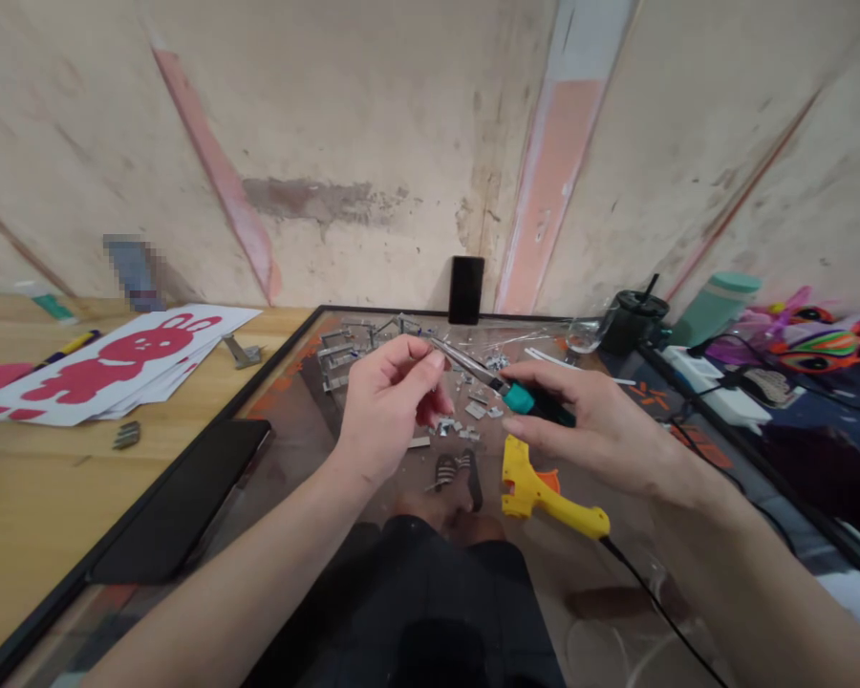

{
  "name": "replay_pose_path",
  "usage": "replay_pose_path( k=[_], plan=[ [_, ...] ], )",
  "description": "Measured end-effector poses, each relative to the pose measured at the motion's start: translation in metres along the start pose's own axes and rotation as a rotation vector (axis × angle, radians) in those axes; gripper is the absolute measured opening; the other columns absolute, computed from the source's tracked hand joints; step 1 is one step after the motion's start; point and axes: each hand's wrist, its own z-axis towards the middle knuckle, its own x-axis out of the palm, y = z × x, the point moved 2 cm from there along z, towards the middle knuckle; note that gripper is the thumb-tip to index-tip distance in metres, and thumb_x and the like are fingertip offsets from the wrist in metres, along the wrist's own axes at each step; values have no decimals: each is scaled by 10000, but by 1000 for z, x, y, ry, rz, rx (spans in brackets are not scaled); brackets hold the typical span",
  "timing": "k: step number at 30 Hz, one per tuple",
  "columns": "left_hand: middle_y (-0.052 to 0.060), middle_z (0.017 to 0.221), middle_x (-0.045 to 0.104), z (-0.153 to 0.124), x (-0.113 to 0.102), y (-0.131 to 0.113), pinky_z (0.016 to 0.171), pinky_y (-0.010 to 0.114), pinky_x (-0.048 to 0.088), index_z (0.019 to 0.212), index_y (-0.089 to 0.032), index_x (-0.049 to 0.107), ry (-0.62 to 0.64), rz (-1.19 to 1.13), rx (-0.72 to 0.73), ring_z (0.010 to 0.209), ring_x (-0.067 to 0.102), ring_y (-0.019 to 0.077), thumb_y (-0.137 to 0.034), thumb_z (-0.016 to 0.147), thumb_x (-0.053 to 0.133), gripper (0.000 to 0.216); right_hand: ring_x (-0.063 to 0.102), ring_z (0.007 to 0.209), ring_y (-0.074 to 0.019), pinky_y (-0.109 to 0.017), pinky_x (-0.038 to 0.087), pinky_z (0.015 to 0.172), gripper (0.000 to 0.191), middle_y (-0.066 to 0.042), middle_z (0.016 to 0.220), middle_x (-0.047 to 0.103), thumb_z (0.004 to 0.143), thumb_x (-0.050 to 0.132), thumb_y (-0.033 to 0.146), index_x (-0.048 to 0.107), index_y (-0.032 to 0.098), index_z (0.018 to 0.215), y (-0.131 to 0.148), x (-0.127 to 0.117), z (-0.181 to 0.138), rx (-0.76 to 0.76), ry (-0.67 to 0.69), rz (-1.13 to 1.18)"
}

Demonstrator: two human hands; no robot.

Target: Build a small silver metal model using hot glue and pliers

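Observation:
My right hand (580,406) is closed around what looks like a utility knife (520,396), its handle teal and black. The knife's long metal blade (465,358) points left and reaches the fingertips of my left hand (394,397). Thumb and forefinger of that left hand are pinched together at the blade's tip; anything between them is too small to make out. Small silvery pieces (477,409) lie scattered on the glass tabletop below. Behind my left hand stand several little grey frame-like parts (336,358). A yellow glue gun (545,492) lies under my right hand.
A black phone (186,497) lies on the left, another phone (466,290) leans against the wall. Paper with a red rabbit (133,363) is at far left. A dark cup (632,320), green bottle (717,306) and white power strip (717,387) are right. The gun's cord (659,602) trails frontward.

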Motion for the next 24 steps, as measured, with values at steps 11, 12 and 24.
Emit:
replay_pose_path(
  k=[11, 12, 24],
  plan=[
    [-22, 438, 560, 1, 3, -2, 355, 160, 333, 692, -167, 545, 139, -159, -166, 352, 452, 68, -256, 792, 532, 135, 604, 966, -235, -350, 462, 827, 379, -69, 1079, 658, 780, 585, 339, 583, 153, 1110, -5, 3, 2, -22, -23, -9],
    [-15, 464, 574, 2, 3, 1, 373, 173, 353, 710, -168, 539, 144, -135, -179, 366, 469, 75, -296, 806, 512, 162, 603, 965, -236, -351, 463, 826, 376, -70, 1073, 658, 780, 584, 346, 586, 153, 1103, -7, 3, 3, -10, -25, 8],
    [64, 768, 613, -41, -21, 80, 720, 360, 411, 673, -185, 572, 412, 1048, -217, 770, 589, 245, -164, 656, 582, 29, 595, 988, -241, -369, 466, 835, 369, -60, 1093, 653, 778, 581, 349, 588, 180, 1106, -16, 2, 6, 28, -30, -11]
  ],
)
